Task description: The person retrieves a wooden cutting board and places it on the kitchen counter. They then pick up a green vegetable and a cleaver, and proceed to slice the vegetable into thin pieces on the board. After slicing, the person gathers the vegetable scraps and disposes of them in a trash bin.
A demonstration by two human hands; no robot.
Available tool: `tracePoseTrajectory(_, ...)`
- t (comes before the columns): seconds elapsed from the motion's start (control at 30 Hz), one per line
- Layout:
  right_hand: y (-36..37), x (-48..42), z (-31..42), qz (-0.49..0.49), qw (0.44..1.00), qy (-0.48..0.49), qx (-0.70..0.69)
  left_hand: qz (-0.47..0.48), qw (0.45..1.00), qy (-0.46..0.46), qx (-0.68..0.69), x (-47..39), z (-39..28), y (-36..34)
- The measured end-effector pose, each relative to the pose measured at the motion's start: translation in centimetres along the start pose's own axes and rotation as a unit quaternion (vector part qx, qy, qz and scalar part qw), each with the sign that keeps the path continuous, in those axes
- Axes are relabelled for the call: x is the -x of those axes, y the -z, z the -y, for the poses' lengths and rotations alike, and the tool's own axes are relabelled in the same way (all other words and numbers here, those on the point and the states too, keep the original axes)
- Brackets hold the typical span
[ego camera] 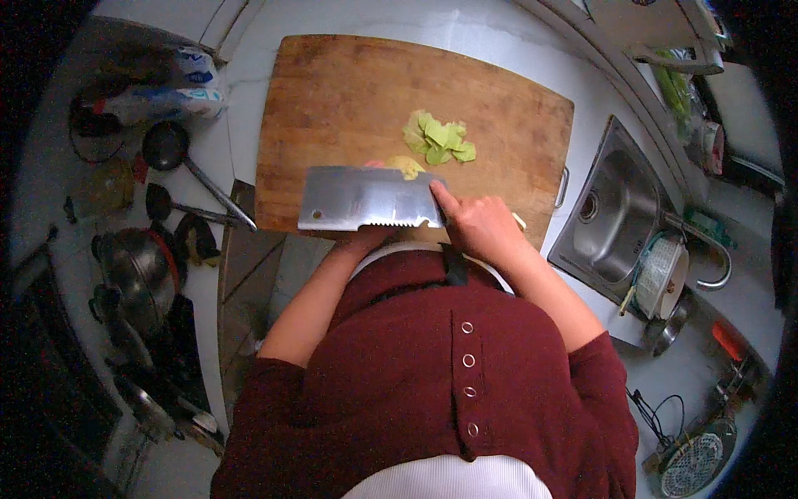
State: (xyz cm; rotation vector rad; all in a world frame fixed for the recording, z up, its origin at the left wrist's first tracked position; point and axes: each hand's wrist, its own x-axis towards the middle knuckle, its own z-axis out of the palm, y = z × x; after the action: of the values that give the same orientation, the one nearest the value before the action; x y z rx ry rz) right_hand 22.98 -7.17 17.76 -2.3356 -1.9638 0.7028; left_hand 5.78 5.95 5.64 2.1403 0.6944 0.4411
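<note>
My right hand (477, 218) grips a broad steel cleaver (349, 193), its index finger laid along the blade's end. The blade lies nearly flat to the view, its toothed edge towards my body. Under it, most of my left hand (373, 237) is hidden; only the wrist side and perhaps pinkish fingertips past the far edge show. A yellow-green vegetable piece (405, 166) sits at the blade's far edge. Thin pale green slices (441, 136) lie in a loose pile beyond, on the wooden cutting board (336, 93). A small cream-coloured bit (519, 221) pokes out beside my right hand.
To the right is a steel sink (629, 193) with a curved faucet (726, 268) and a white basket (664, 274). On the left lie a black ladle (166, 146), a metal pot (140, 268) and plastic bags (181, 100). A metal handle (562, 187) sticks out from the board's right side.
</note>
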Motion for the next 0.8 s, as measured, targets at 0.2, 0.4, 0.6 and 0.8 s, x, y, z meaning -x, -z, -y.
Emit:
tracePoseTrajectory(0.2,-1.9,-3.3,-1.7,-0.022,0.998,-0.022,-0.054,0.081,0.970,0.215,0.082,-0.8,-2.8,1.8)
tracePoseTrajectory(0.4,-1.3,1.5,0.0,-0.060,0.993,0.002,-0.098,0.043,0.966,-0.112,-0.230,0.1,1.6,-0.3)
tracePoseTrajectory(0.6,-0.7,1.6,-0.3,-0.047,0.997,0.009,-0.068,-0.043,0.998,-0.035,0.031,-0.3,-1.0,1.1)
tracePoseTrajectory(0.8,0.9,-1.9,-1.0,0.036,0.999,0.000,-0.032,0.156,0.949,0.256,0.097,0.0,-2.5,1.4)
